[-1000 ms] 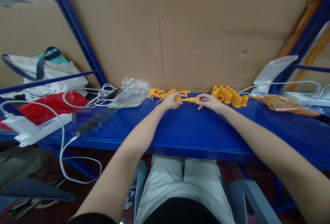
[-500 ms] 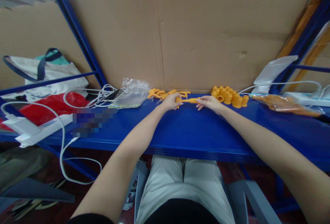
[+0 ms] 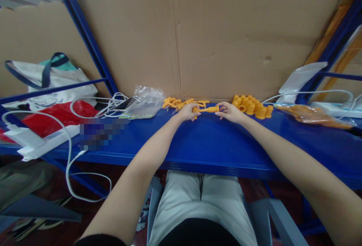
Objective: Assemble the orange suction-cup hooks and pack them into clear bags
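Note:
My left hand (image 3: 187, 112) is closed around the handle end of an orange corkscrew (image 3: 207, 109), held level just above the blue tabletop. The far end of this piece is thicker, like a sleeve, and points at my right hand (image 3: 229, 112). There the thumb and fingertips of my right hand lie around the sleeve's end, with a small gap showing between them. Behind my left hand lies a row of orange corkscrew handles (image 3: 172, 102) with metal spirals. Beyond my right hand stand several orange hollow sleeves (image 3: 250, 105).
A clear plastic bag (image 3: 147, 104) and white cables (image 3: 113, 104) lie left. A power strip (image 3: 48, 144), red bag (image 3: 65, 116) and cloth bag (image 3: 62, 83) are further left. A bag of orange parts (image 3: 313, 114) lies right. Cardboard (image 3: 226, 38) stands behind.
The fingers of my right hand have shifted slightly towards the sleeve's end, so more of the sleeve shows. My left hand has stayed in place.

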`<state>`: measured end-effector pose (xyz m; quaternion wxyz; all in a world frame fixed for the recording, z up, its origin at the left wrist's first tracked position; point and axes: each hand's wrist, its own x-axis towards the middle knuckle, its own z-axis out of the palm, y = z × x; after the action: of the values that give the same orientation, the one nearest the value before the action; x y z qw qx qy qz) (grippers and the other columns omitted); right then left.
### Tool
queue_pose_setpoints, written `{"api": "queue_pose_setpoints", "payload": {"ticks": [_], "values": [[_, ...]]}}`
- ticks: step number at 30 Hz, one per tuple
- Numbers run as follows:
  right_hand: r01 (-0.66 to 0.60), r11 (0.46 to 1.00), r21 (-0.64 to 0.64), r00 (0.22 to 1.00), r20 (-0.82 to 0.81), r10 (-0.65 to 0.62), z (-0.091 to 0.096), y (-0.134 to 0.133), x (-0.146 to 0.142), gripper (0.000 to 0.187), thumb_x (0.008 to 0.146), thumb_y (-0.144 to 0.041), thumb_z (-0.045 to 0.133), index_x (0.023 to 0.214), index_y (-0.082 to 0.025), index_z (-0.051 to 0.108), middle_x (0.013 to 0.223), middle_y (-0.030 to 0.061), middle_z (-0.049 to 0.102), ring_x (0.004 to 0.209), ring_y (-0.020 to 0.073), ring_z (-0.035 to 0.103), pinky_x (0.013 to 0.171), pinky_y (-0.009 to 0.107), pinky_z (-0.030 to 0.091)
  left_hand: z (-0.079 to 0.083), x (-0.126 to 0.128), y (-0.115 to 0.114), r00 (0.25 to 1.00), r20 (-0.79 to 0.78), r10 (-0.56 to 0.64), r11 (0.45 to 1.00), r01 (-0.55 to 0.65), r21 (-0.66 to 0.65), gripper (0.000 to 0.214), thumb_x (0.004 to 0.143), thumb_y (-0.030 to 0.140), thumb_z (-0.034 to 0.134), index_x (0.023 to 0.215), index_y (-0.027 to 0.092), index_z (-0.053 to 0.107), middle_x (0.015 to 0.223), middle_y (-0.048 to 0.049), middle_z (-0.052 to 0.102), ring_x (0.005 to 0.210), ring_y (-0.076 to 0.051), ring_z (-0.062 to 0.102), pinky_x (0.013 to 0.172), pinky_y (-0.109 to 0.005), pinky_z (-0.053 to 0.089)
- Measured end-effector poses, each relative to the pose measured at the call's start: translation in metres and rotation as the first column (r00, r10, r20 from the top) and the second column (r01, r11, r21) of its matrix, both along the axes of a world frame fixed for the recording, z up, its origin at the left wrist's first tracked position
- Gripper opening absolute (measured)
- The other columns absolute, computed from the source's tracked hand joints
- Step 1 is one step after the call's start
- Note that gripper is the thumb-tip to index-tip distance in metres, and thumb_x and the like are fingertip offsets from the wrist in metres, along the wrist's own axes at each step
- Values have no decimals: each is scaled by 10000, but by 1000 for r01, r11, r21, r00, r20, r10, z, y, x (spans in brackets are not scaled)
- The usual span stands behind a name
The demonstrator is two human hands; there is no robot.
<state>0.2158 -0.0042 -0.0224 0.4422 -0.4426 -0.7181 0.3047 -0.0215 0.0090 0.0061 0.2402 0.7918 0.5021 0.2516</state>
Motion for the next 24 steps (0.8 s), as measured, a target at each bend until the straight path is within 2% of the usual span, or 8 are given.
{"api": "queue_pose_setpoints", "payload": {"ticks": [5,9,12,15,17,19,22,24], "values": [[22,999,27,998,58,-24,5,-6,0,330,709,-303,804,962,-181,630,699,-5,638,560,137,611,504,256,527,-3,0,2,1000,20,-14,1000,14,2,224,871,137,682,1074,105,593,722,-66,690,437,-78,590,469,-173,471],[10,999,39,998,57,-12,4,-5,-1,280,726,-324,786,906,-190,618,681,-1,629,568,142,602,496,251,515,-4,1,1,1000,29,-5,1000,6,-8,220,864,125,688,1061,106,591,699,-42,677,415,-64,566,432,-152,433],[24,996,85,997,73,-30,-1,0,-1,282,749,-372,761,895,-197,595,751,21,648,625,156,614,578,292,550,-3,1,1,999,44,-4,1000,4,-18,212,863,124,692,1050,112,592,691,-20,667,397,-55,553,429,-152,433],[39,977,212,975,208,-84,-2,4,1,306,788,-424,717,933,-189,586,860,62,669,751,198,643,717,353,561,-1,1,0,998,61,-13,999,15,-29,210,864,126,697,1043,107,591,667,-9,655,391,-55,553,443,-160,447],[33,945,324,925,348,-152,-1,3,1,319,806,-427,697,982,-184,587,936,89,672,830,228,645,776,379,545,-1,2,-1,998,63,-20,999,22,-36,214,862,121,698,1045,101,588,620,14,631,394,-57,554,459,-163,458],[-4,899,439,838,492,-237,3,0,0,295,840,-383,661,1042,-181,588,1018,119,669,904,255,641,816,393,521,-1,3,-2,998,62,-27,999,30,-42,209,866,114,691,1045,98,585,572,36,604,399,-60,557,478,-170,472],[-93,827,554,645,667,-374,9,-6,-6,217,905,-290,559,1075,-162,603,1078,167,663,1004,299,626,860,411,479,-2,5,-2,997,61,-41,998,44,-53,197,876,116,678,1045,92,579,537,43,586,410,-73,568,499,-190,492],[-134,806,576,518,734,-439,12,-9,-11,202,928,-250,511,1050,-135,623,1054,193,670,1016,318,623,867,416,461,-2,6,-2,997,61,-41,997,45,-61,199,878,118,676,1048,93,576,533,44,582,410,-77,570,500,-196,496]]}}
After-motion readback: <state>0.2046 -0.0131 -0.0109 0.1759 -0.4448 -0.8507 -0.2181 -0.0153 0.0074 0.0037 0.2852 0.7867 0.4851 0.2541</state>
